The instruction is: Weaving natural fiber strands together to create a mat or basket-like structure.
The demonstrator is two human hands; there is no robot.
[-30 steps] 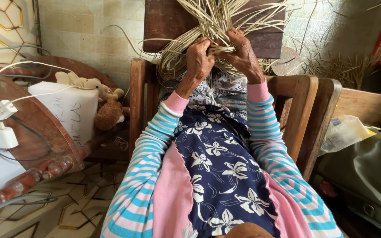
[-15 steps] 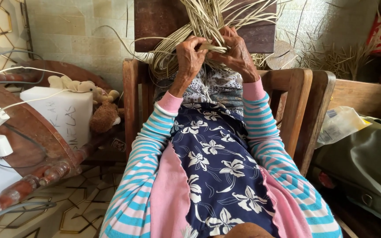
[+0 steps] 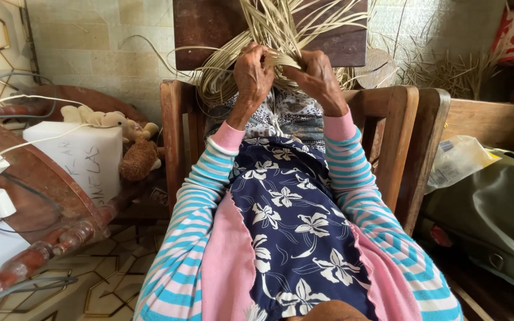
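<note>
The bundle of dry straw strips (image 3: 281,35) fans upward, away from the person, above the wooden chair (image 3: 397,128). The 2 hands meet at its lower end. The left hand (image 3: 253,74) and right hand (image 3: 318,76) curl tight, pinching flat strips between fingers. Since before, the hands sit slightly lower.

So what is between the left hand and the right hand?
In the head view, a bundle of pale straw strips runs between the left hand and the right hand; both grip it.
</note>
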